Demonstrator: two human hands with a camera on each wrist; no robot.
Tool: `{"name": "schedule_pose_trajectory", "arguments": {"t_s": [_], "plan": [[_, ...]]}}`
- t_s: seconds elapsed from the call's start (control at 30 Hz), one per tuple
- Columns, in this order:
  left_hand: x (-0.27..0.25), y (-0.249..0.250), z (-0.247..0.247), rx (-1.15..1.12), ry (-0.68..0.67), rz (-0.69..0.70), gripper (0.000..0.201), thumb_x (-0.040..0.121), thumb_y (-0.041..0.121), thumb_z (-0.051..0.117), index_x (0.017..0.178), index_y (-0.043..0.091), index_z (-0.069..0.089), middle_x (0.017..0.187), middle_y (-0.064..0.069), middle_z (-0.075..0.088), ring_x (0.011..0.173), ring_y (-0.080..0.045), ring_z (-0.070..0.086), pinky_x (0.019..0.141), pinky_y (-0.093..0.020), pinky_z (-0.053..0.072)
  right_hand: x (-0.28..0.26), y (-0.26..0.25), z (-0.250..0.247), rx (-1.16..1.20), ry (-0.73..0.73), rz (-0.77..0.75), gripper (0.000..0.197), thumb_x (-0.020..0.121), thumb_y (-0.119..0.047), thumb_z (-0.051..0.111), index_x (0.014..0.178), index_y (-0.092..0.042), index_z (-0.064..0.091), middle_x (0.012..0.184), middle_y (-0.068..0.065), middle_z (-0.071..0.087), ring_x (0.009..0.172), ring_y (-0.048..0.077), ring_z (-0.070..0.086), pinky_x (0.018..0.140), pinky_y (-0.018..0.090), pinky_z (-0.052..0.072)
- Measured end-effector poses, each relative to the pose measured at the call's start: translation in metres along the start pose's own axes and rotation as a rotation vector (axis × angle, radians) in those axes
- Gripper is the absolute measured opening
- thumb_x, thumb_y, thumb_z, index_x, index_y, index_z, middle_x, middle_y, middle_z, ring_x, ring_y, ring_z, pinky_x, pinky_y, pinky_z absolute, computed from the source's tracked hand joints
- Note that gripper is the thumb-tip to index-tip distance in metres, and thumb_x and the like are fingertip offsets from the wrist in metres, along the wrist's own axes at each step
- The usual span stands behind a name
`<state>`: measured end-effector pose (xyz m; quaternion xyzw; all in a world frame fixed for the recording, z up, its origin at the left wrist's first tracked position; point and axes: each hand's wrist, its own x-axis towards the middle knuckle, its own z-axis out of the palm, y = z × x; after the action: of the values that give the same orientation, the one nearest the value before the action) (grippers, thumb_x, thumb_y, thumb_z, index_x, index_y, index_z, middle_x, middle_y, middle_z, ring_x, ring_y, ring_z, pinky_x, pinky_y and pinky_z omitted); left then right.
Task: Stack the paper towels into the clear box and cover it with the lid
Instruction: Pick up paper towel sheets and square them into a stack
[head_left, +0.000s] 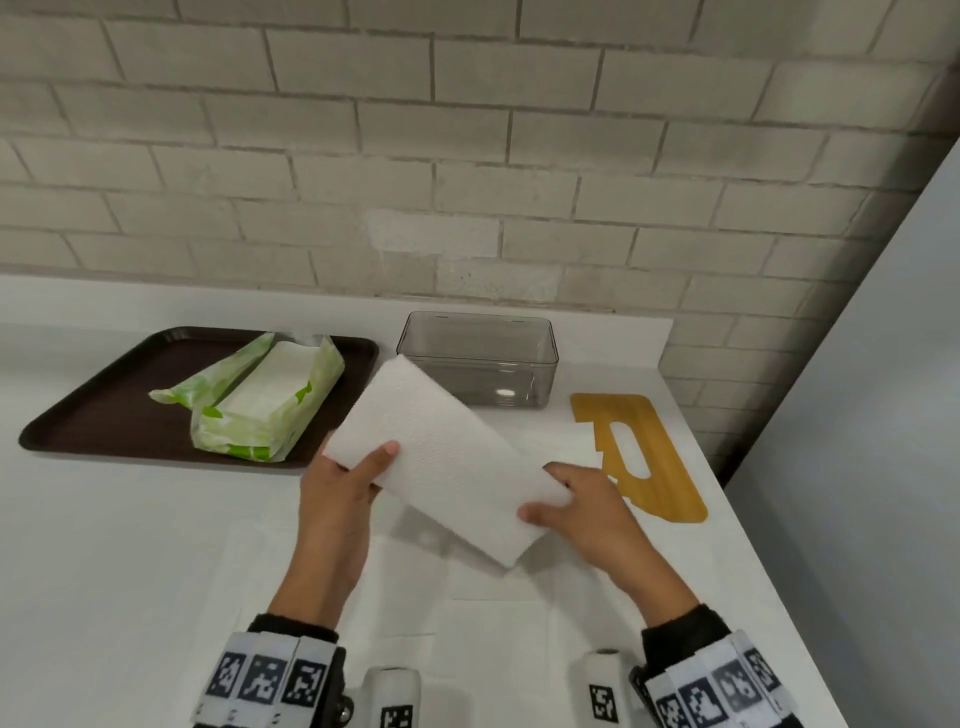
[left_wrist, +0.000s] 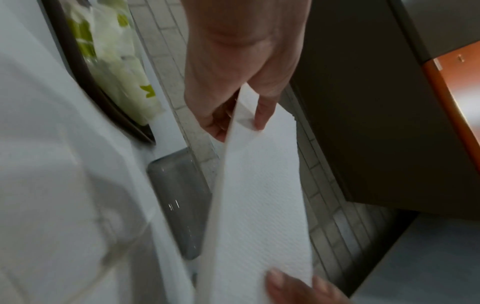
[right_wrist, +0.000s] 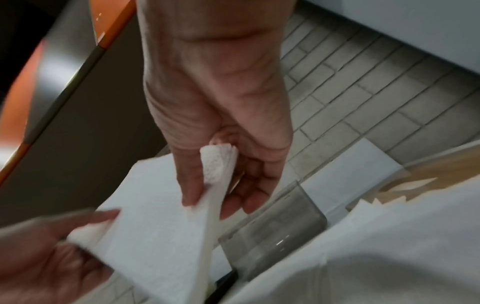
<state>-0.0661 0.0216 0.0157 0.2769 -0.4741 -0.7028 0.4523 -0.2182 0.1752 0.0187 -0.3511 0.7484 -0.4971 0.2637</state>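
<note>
Holding a folded stack of paper towels (head_left: 447, 457) off the worktop (head_left: 130, 545) between both hands, I start at the left: my left hand (head_left: 343, 483) pinches the stack's near-left corner, thumb on top and fingers underneath, and the left wrist view shows the same pinch on the edge. From there the stack's long axis runs on a slant, from about 11 o'clock down to 5 o'clock, with its far end already overlapping the near-left corner of the clear box (head_left: 478, 358) in the head view. My right hand (head_left: 576, 499) clamps the near-right end, thumb and fingers closed on the folded edge. The box sits at 12 o'clock from my hands, empty as far as I can see, its long axis running 9 to 3. So I judge the stack must swing clockwise to match it, then go forward and down. My left hand is nearer the box. Rightmost, the yellow lid (head_left: 639, 452) lies flat at 2 o'clock.
</note>
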Motion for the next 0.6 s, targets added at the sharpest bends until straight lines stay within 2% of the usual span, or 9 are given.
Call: {"name": "schedule_pose_trajectory", "arguments": {"t_s": [0.03,0.1,0.27,0.33,0.43,0.5,0.57,0.6], "plan": [[0.002,0.001,-0.005,0.017,0.012,0.000,0.033,0.083,-0.006,0.060,0.100,0.022,0.060,0.095,0.009,0.071,0.091,-0.009,0.066,0.076,-0.023,0.053,0.001,-0.001,-0.006,0.102,0.043,-0.017,0.012,0.078,-0.008,0.073,0.082,-0.016,0.065,0.081,-0.008,0.069,0.076,0.010,0.065,0.063,0.015,0.050],[0.004,0.001,-0.013,0.061,0.013,-0.012,0.034,0.083,-0.008,0.059,0.100,0.020,0.059,0.099,0.004,0.069,0.089,-0.011,0.066,0.073,-0.022,0.053,0.003,-0.003,-0.010,0.278,0.130,-0.071,0.017,0.079,-0.003,0.071,0.074,-0.016,0.060,0.068,-0.011,0.065,0.068,0.007,0.061,0.061,0.015,0.047],[0.002,-0.002,-0.014,0.283,-0.046,-0.028,0.034,0.087,-0.004,0.058,0.116,0.013,0.060,0.108,-0.003,0.068,0.099,-0.018,0.063,0.086,-0.030,0.047,0.006,-0.011,0.001,0.417,0.288,-0.201,0.023,0.084,0.000,0.063,0.083,-0.022,0.058,0.080,-0.005,0.061,0.076,0.006,0.057,0.070,0.017,0.047],[0.004,-0.010,-0.012,0.305,-0.040,-0.084,0.032,0.089,-0.003,0.054,0.115,0.014,0.057,0.107,-0.003,0.066,0.099,-0.018,0.060,0.083,-0.028,0.044,0.007,-0.003,0.007,0.391,0.312,-0.156,0.024,0.085,0.000,0.061,0.085,-0.024,0.055,0.084,-0.002,0.059,0.077,0.009,0.056,0.070,0.020,0.046],[0.005,-0.029,-0.013,0.392,-0.020,-0.172,0.030,0.088,-0.007,0.048,0.104,0.016,0.058,0.101,-0.006,0.063,0.091,-0.022,0.056,0.070,-0.026,0.043,0.012,0.017,0.014,0.291,0.286,0.046,0.029,0.084,0.002,0.061,0.090,-0.025,0.053,0.095,0.003,0.061,0.081,0.013,0.057,0.068,0.021,0.046],[0.005,-0.040,-0.014,0.429,-0.004,-0.216,0.026,0.088,-0.007,0.046,0.099,0.013,0.059,0.099,-0.010,0.063,0.090,-0.026,0.056,0.068,-0.027,0.043,0.013,0.028,0.018,0.297,0.231,0.165,0.030,0.084,0.003,0.059,0.098,-0.024,0.055,0.102,0.002,0.063,0.088,0.013,0.059,0.073,0.023,0.047],[0.003,-0.043,-0.012,0.422,0.007,-0.230,0.024,0.089,-0.006,0.046,0.097,0.011,0.060,0.096,-0.009,0.064,0.092,-0.027,0.058,0.068,-0.028,0.044,0.012,0.031,0.020,0.291,0.220,0.187,0.033,0.086,0.001,0.058,0.110,-0.022,0.056,0.106,-0.001,0.063,0.096,0.015,0.059,0.081,0.025,0.045],[0.002,-0.042,-0.011,0.413,0.017,-0.223,0.023,0.090,-0.005,0.046,0.096,0.012,0.060,0.094,-0.007,0.064,0.091,-0.026,0.058,0.068,-0.028,0.044,0.012,0.031,0.019,0.294,0.228,0.179,0.033,0.087,0.000,0.057,0.113,-0.021,0.056,0.106,-0.003,0.063,0.096,0.014,0.059,0.082,0.024,0.045]]}}
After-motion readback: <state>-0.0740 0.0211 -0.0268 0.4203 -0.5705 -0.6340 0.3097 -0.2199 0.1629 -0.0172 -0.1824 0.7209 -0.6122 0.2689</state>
